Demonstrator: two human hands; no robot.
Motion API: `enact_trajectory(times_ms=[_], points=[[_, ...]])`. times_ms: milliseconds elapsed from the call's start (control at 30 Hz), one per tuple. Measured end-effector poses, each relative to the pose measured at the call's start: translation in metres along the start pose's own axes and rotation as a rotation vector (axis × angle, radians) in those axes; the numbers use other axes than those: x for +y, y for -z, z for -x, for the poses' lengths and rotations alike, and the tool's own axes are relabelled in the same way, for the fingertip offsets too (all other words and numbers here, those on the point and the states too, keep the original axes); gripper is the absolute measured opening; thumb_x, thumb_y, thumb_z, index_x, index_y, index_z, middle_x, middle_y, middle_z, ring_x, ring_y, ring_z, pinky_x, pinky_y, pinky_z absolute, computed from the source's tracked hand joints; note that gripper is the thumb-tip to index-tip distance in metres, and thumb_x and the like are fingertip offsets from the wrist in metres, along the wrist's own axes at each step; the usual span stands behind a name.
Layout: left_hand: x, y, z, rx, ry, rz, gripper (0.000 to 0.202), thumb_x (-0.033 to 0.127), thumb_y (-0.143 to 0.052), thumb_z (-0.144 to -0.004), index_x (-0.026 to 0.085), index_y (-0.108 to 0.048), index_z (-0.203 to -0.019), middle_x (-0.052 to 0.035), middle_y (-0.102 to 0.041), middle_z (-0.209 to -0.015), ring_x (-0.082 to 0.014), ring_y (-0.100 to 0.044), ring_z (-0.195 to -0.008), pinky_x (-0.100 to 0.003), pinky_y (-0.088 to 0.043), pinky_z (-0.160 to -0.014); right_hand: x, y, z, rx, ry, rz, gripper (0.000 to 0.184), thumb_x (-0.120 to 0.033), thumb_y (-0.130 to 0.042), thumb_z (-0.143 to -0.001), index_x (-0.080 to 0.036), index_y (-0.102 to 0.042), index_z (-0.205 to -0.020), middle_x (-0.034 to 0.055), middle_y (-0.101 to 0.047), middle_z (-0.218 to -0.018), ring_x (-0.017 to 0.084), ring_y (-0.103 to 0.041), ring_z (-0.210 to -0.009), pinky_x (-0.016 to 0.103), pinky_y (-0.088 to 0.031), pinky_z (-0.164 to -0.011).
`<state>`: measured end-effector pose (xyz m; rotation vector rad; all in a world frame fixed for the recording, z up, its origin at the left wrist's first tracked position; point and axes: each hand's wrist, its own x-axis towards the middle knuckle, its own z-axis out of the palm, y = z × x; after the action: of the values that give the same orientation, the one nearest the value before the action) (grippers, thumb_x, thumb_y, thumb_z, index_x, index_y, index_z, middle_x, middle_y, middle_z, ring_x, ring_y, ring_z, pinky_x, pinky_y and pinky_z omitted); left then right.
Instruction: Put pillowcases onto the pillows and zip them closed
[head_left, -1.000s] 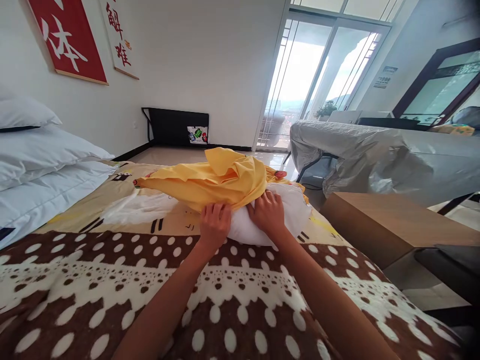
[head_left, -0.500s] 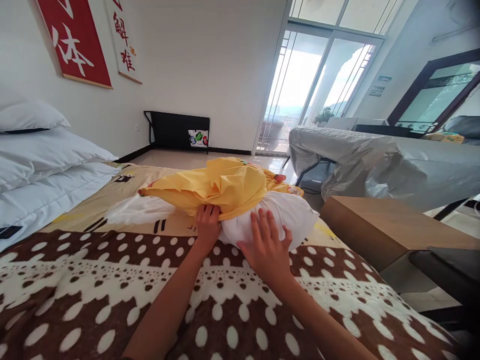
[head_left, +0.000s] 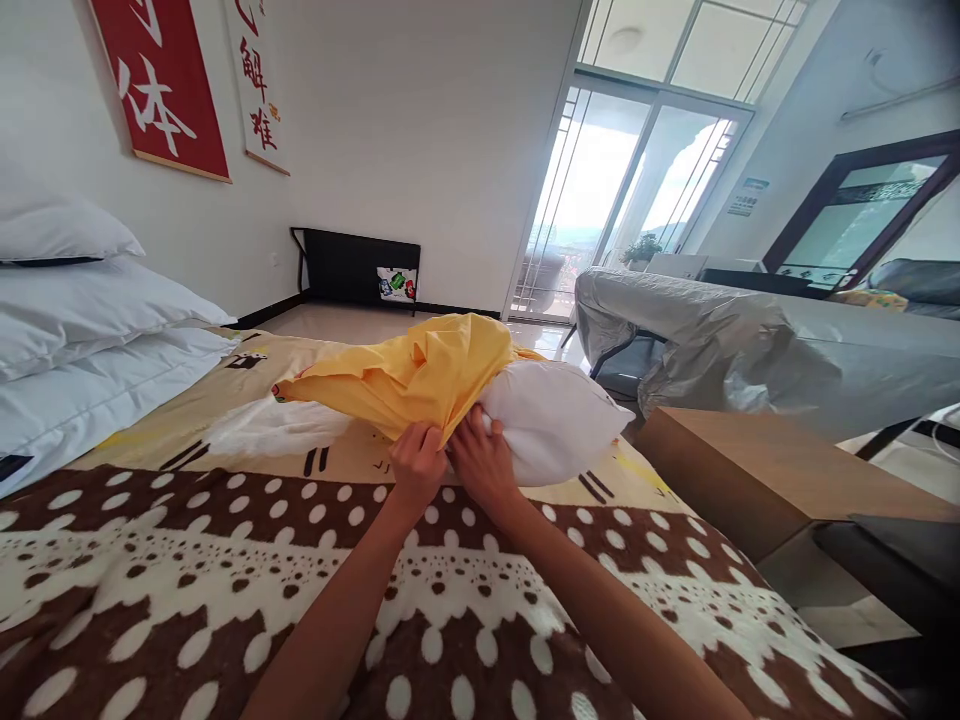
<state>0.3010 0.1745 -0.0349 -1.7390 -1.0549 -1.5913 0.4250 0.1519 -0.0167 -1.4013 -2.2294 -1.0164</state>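
Observation:
A yellow pillowcase (head_left: pixel 420 365) lies partly over a plump white pillow (head_left: pixel 559 415), whose right part sticks out of it. My left hand (head_left: pixel 418 460) is closed on the pillowcase's near edge, pulling the cloth into creases. Right beside it, my right hand (head_left: pixel 484 460) presses against the left part of the pillow, at the mouth of the pillowcase. Its fingers are stretched forward with the thumb apart, and some fingertips are tucked by the yellow edge. How far the pillow reaches inside the case is hidden.
Everything rests on a bed with a brown and cream spotted blanket (head_left: pixel 300 560). Several white pillows (head_left: pixel 97 310) are stacked at the left. To the right stand a wooden box-like table (head_left: pixel 780 460) and plastic-covered furniture (head_left: pixel 750 330). A black folded panel (head_left: pixel 337 265) leans on the far wall.
My right hand has moved left from the middle of the pillow to the pillowcase's edge, beside my left hand. The left hand keeps its hold, and the yellow cloth is drawn tighter.

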Motion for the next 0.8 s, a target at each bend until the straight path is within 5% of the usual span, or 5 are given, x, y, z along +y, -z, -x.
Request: enact_trajectory(times_ms=[267, 467, 600, 700, 800], points=[[-0.025, 0.006, -0.009, 0.120, 0.066, -0.049, 0.019, 0.004, -0.046, -0.078, 0.019, -0.056, -0.075, -0.0023, -0.052, -0.064, -0.0168, -0.051, -0.065, -0.027, -0.037, -0.061, -0.007, 0.007, -0.034, 0.080, 0.202, -0.050, 0.041, -0.017, -0.038, -0.095, -0.016, -0.048, -0.134, 0.0121, -0.051, -0.137, 0.031, -0.030, -0.136, 0.045, -0.034, -0.096], [-0.060, 0.022, -0.017, 0.202, 0.143, -0.044, 0.018, 0.003, -0.046, -0.072, 0.021, -0.048, -0.069, -0.0024, -0.049, -0.068, -0.0185, -0.047, -0.070, -0.030, -0.039, -0.068, 0.004, 0.062, -0.003, 0.021, 0.433, -0.146, 0.056, -0.026, -0.045, -0.090, -0.020, -0.034, -0.145, 0.0016, -0.023, -0.155, 0.020, -0.014, -0.143, 0.039, -0.024, -0.110], [-0.081, 0.031, -0.022, 0.243, 0.308, -0.074, 0.022, 0.004, -0.047, -0.073, 0.023, -0.037, -0.065, 0.0007, -0.039, -0.064, -0.0178, -0.040, -0.066, -0.030, -0.035, -0.064, 0.043, 0.073, 0.018, 0.167, -0.093, -0.184, 0.075, -0.047, -0.057, -0.085, -0.028, -0.023, -0.149, 0.0097, -0.019, -0.156, 0.031, -0.016, -0.142, 0.054, -0.020, -0.109], [-0.085, 0.040, -0.031, 0.252, 0.391, -0.091, 0.021, 0.004, -0.049, -0.072, 0.023, -0.039, -0.069, -0.0006, -0.042, -0.067, -0.0191, -0.040, -0.069, -0.033, -0.035, -0.067, 0.055, 0.045, 0.029, 0.289, -0.635, -0.432, 0.099, -0.062, -0.061, -0.075, -0.020, -0.012, -0.151, 0.0225, -0.020, -0.152, 0.040, -0.023, -0.138, 0.065, -0.026, -0.100], [-0.078, 0.046, -0.041, 0.194, 0.373, -0.063, 0.018, 0.003, -0.047, -0.072, 0.021, -0.049, -0.077, -0.0054, -0.052, -0.077, -0.0221, -0.045, -0.080, -0.036, -0.037, -0.077, 0.037, 0.008, 0.030, 0.317, -0.850, -0.840, 0.093, -0.059, -0.054, -0.080, -0.015, -0.010, -0.149, 0.0235, -0.034, -0.145, 0.032, -0.039, -0.132, 0.054, -0.037, -0.100]])
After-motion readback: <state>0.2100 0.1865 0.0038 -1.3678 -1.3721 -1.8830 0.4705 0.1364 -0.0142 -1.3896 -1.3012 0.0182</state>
